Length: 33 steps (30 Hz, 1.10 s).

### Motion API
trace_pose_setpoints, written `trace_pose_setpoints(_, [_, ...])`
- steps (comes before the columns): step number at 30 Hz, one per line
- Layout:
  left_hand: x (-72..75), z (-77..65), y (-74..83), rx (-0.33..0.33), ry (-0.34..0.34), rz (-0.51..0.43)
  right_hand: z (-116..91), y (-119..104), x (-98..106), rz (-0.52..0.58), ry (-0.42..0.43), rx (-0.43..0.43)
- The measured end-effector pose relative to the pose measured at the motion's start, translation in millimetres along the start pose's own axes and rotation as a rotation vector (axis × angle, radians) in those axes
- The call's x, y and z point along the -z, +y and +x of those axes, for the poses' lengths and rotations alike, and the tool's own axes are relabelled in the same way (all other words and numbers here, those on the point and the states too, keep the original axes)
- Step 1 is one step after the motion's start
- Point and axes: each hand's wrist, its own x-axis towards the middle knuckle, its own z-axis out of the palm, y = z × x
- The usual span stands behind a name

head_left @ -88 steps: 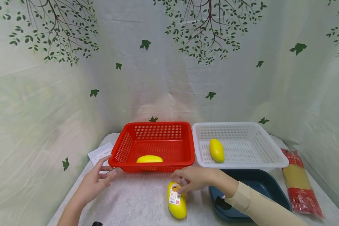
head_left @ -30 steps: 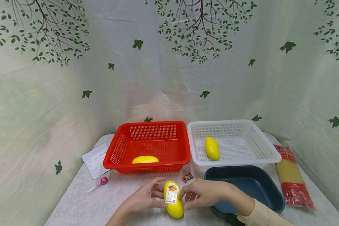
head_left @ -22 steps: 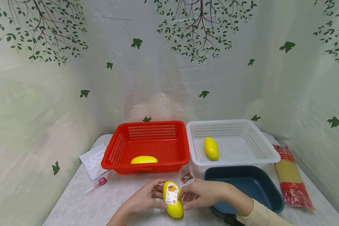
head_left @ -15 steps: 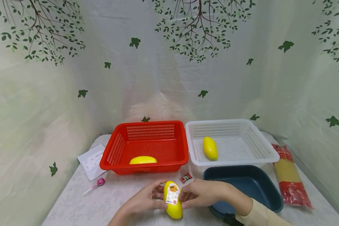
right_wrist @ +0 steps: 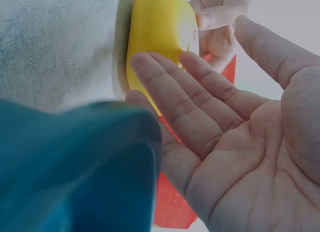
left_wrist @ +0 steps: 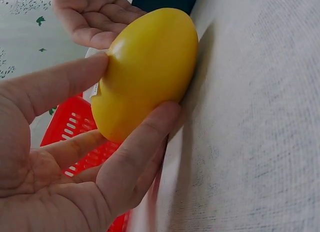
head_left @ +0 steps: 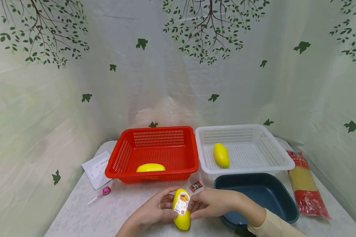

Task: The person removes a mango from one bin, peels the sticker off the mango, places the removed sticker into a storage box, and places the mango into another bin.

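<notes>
A yellow mango (head_left: 182, 224) with a white fruit-picture label (head_left: 181, 203) stands at the front middle of the table. My left hand (head_left: 154, 207) holds its left side, thumb and fingers around it, as the left wrist view also shows. My right hand (head_left: 215, 203) is at the mango's right side, by the label's edge. In the right wrist view its fingers (right_wrist: 172, 99) are loosely extended against or close to the fruit, and the thumb stands apart. Label contact cannot be told. Another mango (head_left: 150, 168) lies in the red basket (head_left: 163, 146), another (head_left: 221, 154) in the white basket (head_left: 255, 148).
A dark blue tray (head_left: 256, 177) sits under my right forearm. At the right lies a red-and-tan packet (head_left: 308, 184). A wrapped candy (head_left: 196, 186) is in front of the baskets. A pink lollipop (head_left: 106, 190) and a printed paper (head_left: 97, 169) lie at the left.
My left hand has moved from the red basket's left corner to the mango and taken hold of it. The right hand has shifted to the mango's right side. The mango has turned slightly.
</notes>
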Motion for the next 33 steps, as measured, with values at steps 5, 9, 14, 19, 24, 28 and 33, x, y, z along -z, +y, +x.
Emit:
trace_pose_setpoints(5, [1.1, 0.8, 2.2, -0.001, 0.024, 0.061, 0.7, -1.5, 0.3, 0.010, 0.001, 0.002])
trace_pose_setpoints(9, [1.3, 1.5, 2.5, -0.014, 0.039, 0.076, 0.5, -2.1, 0.6, 0.016, 0.011, 0.000])
trace_pose_setpoints(14, [1.4, 1.4, 1.8, -0.026, 0.026, 0.073, 0.2, -2.9, 0.0, 0.031, 0.017, -0.007])
trace_pose_setpoints(19, [0.5, 1.0, 1.1, -0.011, 0.034, 0.097, 0.7, -3.5, -0.5, 0.028, 0.025, -0.015])
trace_pose_setpoints(24, [-1.2, 1.0, 2.8, -0.010, 0.047, 0.123, 0.3, -4.1, -0.7, 0.013, 0.030, -0.012])
trace_pose_setpoints(28, [-1.4, 0.6, 4.6, -0.028, 0.045, 0.118, -0.1, -4.2, -0.2, -0.022, 0.039, 0.005])
trace_pose_setpoints(33, [0.3, -0.5, 7.5, -0.047, 0.039, 0.116, -2.6, -5.1, 1.5, -0.033, 0.053, 0.035])
